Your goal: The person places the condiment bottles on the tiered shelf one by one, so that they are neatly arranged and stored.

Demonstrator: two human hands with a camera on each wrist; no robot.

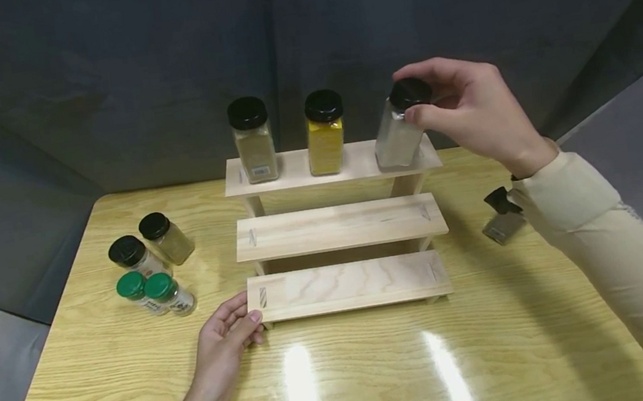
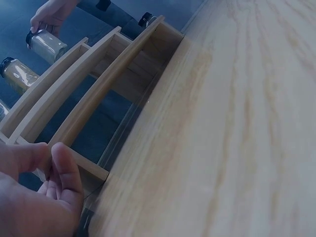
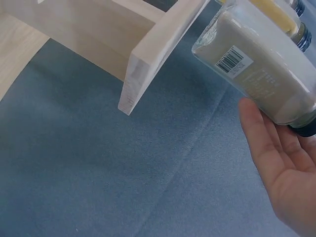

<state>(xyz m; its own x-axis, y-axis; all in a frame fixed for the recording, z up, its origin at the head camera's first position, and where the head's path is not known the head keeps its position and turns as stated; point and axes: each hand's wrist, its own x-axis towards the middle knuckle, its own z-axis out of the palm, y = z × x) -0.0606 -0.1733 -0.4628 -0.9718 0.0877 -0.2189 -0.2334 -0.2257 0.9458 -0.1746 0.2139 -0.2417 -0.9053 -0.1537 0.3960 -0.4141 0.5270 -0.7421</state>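
My right hand (image 1: pixel 470 106) grips a spice jar (image 1: pixel 397 139) by its black lid, thumb in front and fingers behind. The jar, filled with pale powder, tilts at the right end of the top step of a three-step wooden rack (image 1: pixel 340 227). A barcode shows on the jar (image 3: pixel 252 69) in the right wrist view. With thumb and fingers, my left hand (image 1: pixel 221 342) pinches the left end of the lowest step. On the top step, a jar of tan powder (image 1: pixel 256 151) stands at the left and a jar of yellow powder (image 1: pixel 326 144) in the middle.
Left of the rack, two green-lidded jars (image 1: pixel 179 300) and two black-lidded jars (image 1: pixel 175 245) stand close together on the wooden table (image 1: pixel 75 368). Another dark-lidded jar (image 1: pixel 502 229) is at the right, partly behind my sleeve. A dark curtain (image 1: pixel 159 79) hangs behind.
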